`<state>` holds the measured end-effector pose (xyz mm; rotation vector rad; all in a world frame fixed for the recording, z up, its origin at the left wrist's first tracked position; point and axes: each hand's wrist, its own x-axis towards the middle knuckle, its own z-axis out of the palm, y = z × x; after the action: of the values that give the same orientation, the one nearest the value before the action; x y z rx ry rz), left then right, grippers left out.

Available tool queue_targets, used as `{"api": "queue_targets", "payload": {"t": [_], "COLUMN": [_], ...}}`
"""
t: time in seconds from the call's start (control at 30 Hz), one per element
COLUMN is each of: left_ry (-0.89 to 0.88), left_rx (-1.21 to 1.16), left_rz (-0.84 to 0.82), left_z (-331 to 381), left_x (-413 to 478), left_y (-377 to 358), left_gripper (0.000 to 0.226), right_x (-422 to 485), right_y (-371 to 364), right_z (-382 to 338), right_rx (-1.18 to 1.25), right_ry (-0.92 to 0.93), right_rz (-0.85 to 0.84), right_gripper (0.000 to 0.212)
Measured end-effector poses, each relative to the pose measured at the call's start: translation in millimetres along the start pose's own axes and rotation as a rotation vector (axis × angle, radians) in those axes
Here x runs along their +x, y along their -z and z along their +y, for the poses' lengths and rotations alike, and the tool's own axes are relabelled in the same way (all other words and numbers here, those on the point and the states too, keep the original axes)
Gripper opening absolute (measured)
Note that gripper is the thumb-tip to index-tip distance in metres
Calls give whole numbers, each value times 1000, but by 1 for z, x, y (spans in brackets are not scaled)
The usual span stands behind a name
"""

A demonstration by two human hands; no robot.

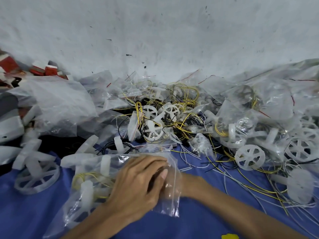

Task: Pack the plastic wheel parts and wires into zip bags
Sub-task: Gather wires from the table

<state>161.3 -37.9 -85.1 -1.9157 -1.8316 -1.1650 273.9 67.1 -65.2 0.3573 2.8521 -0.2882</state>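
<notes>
A clear zip bag (89, 180) lies on the blue cloth (198, 223), holding white plastic wheel parts and yellow wires. My left hand (138, 183) lies over the bag's right end, its fingers closed on the plastic. My right hand (183, 181) comes in from the right. It is mostly hidden under my left hand and the bag's mouth (172, 195), and it grips the bag there. Loose white wheels lie at the left (37, 176) and at the right (249, 156). A tangle of yellow, black and white wires (183, 118) with more wheels fills the middle.
Small empty zip bags (134, 125) with red strips lie in the pile. Big crumpled plastic bags sit at the left (60, 100) and at the right (267, 97). Red and white boxes (50, 69) are at the far left. A stained grey wall (155, 31) stands behind.
</notes>
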Motion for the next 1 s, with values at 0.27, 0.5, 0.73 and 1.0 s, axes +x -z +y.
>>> {"api": "queue_targets", "payload": {"t": [0.27,0.5,0.73,1.0], "left_ry": [250,241,242,253], "left_rx": [-73,-91,-112,-103], "left_rz": [24,24,8,-3], "left_z": [-19,-18,-19,-19], "left_x": [0,1,1,1], "left_y": [-6,-5,-5,-4], "left_gripper": [19,36,36,22], "right_x": [-3,31,37,17], "right_y": [55,53,34,42], "right_z": [67,128,138,142], "right_rx": [639,110,100,283], "right_ry": [-47,-448,-500,-373], "right_rz": [281,438,361,300], "right_gripper": [12,38,31,21]}}
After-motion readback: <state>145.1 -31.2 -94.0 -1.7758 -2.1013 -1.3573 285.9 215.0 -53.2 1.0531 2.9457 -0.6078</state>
